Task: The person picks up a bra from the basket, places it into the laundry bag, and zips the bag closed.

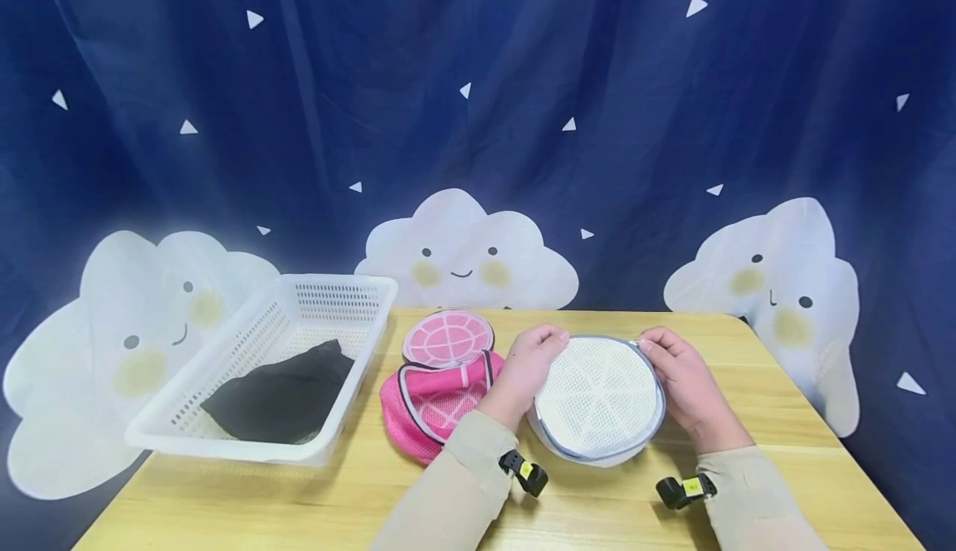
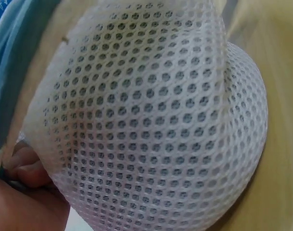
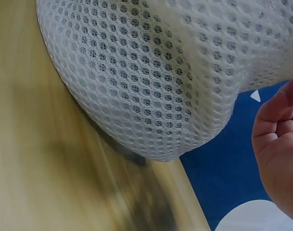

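A round white mesh laundry bag [image 1: 600, 397] with blue-grey trim stands over the table, its flat top facing up and tilted toward me. My left hand [image 1: 526, 364] pinches the trimmed rim at the upper left. On the opposite side, the right hand [image 1: 683, 381] pinches the rim at the upper right with thumb and fingertips. In the left wrist view the honeycomb mesh wall [image 2: 146, 115] fills most of the picture, and the left fingers [image 2: 33, 173] show curled at its edge. The right wrist view shows the bag's rounded side [image 3: 127, 62]; the right fingertips are partly hidden behind mesh.
Left of the white bag lies a pink mesh bag [image 1: 403, 418], unzipped, its round lid [image 1: 448, 339] folded back. Further left a white plastic basket [image 1: 217, 450] holds a black cloth item [image 1: 287, 393]. The wooden table [image 1: 769, 402] ends at a blue curtain [image 1: 523, 136].
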